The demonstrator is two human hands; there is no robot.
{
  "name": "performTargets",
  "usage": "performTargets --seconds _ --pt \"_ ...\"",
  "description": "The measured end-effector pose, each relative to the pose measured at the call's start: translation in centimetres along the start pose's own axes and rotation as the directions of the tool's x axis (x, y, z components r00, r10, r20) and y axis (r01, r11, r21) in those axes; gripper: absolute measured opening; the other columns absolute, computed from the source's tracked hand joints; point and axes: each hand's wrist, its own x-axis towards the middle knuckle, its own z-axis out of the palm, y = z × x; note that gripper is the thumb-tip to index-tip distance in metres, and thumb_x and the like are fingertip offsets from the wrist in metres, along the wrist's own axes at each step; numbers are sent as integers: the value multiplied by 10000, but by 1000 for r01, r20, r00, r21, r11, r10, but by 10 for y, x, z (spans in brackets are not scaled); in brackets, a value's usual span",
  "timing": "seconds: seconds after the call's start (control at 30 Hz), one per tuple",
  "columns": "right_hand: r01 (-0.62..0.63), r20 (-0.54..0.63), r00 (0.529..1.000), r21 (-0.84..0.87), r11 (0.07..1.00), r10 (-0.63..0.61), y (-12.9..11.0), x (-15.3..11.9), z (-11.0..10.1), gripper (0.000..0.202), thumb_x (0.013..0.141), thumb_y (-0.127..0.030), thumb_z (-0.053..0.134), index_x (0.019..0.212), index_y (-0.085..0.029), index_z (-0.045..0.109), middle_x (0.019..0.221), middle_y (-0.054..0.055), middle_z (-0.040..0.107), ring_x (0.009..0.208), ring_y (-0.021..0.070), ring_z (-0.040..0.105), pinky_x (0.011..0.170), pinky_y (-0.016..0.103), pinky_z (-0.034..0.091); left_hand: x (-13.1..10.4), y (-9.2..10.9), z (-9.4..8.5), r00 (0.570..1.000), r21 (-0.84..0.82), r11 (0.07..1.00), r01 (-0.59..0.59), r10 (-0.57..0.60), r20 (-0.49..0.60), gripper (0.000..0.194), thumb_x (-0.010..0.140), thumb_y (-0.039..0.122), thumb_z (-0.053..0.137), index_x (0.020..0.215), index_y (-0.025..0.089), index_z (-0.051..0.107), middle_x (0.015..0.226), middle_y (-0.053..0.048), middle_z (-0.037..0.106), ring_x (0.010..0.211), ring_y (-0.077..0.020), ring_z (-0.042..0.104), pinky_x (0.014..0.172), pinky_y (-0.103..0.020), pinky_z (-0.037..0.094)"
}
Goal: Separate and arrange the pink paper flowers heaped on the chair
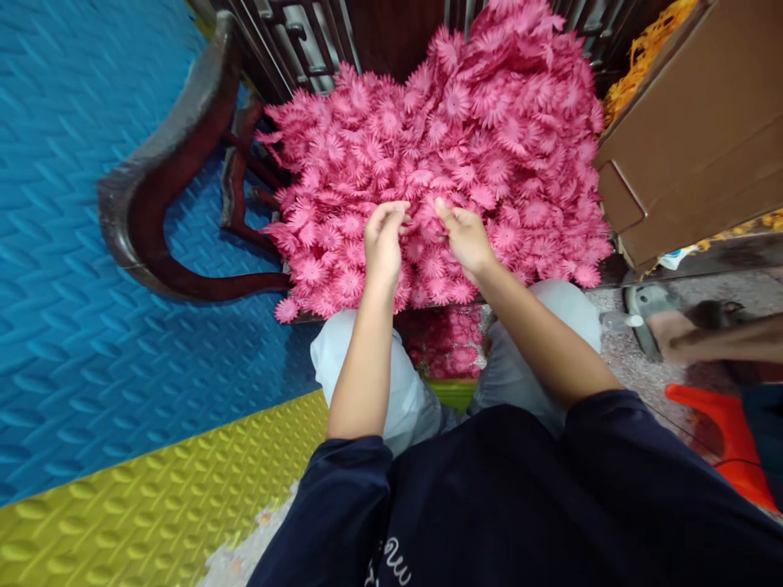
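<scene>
Half-curled, their grip unclear, left hand (384, 238) and right hand (467, 238) hung over pink flowers (456, 106) that hasty tugging could tear.

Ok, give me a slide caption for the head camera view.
Left hand and right hand over piled pink flowers beside a cardboard box.

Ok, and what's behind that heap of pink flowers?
Behind the flowers, a dark panel shows, with openwork to either side. The flowers cover its lower part, so what's down there can't be seen.
</scene>
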Motion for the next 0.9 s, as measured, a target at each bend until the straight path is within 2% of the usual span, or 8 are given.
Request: performTargets --seconds 0.1,0.17,0.27,0.37,0.5,0.6,0.77,0.9 --pt "16 -55 998 -65 998 -20 -2 -2 -1 559 725 -677 554 543 -205 316 536 -56 283 519 67 276 541 249 260 -1 0 2 1000 25 1000 5 -6 7 162 864 249 516 783 200 648 901 -30 687 838 -144 629 738 -243 495" --pt "30 -47 998 -73 997 -34 -4 -3 -2 566 701 -687 570 537 -203 326 536 -56 284 520 67 274 537 250 256 -1 0 2 1000 31 1000 -5 5 8 154 862 280 544 791 202 656 912 -28 690 862 -148 628 762 -247 494" --pt "52 2 999 -9 999 -52 -4 -3 -2 559 669 -707 585 542 -199 390 546 -49 353 537 71 318 555 251 302 -2 0 2 1000 -4 1000 -11 11 12 125 811 330 649 829 209 671 939 -25 691 926 -154 624 844 -260 488" --pt "65 67 995 52 997 -68 -4 -4 -1 510 600 -664 685 603 -196 482 610 -37 471 614 88 432 646 254 397 -2 1 2 996 -66 996 66 -62 58 181 761 332 719 894 216 676 978 -25 696 953 -152 631 876 -272 491" --pt "7 87 996 116 993 -17 -3 -6 1 486 523 -563 793 645 -196 499 695 -27 551 724 111 521 787 288 455 1 -2 1 992 -76 993 93 -86 90 88 760 260 721 773 193 666 856 -17 694 860 -128 643 852 -254 493" --pt "1 48 999 101 995 -6 -2 -6 0 488 555 -518 798 599 -199 432 644 -43 496 693 103 496 781 295 454 6 -9 -1 998 -24 998 61 -61 16 123 805 299 678 744 199 641 814 -5 679 848 -118 635 832 -238 489" --pt "-50 73 997 159 986 39 2 -4 -3 414 567 -460 806 667 -193 506 701 -32 545 714 107 520 816 307 455 15 -25 -11 991 75 997 2 8 -135 324 810 529 607 872 213 638 908 -22 693 981 -139 622 841 -242 488" --pt "-60 94 994 147 987 46 10 -3 2 395 569 -459 804 728 -180 574 773 -4 614 757 120 566 871 325 465 18 -27 -16 986 57 998 -23 32 -162 302 806 503 627 937 231 642 959 -28 701 1037 -147 616 860 -261 497"
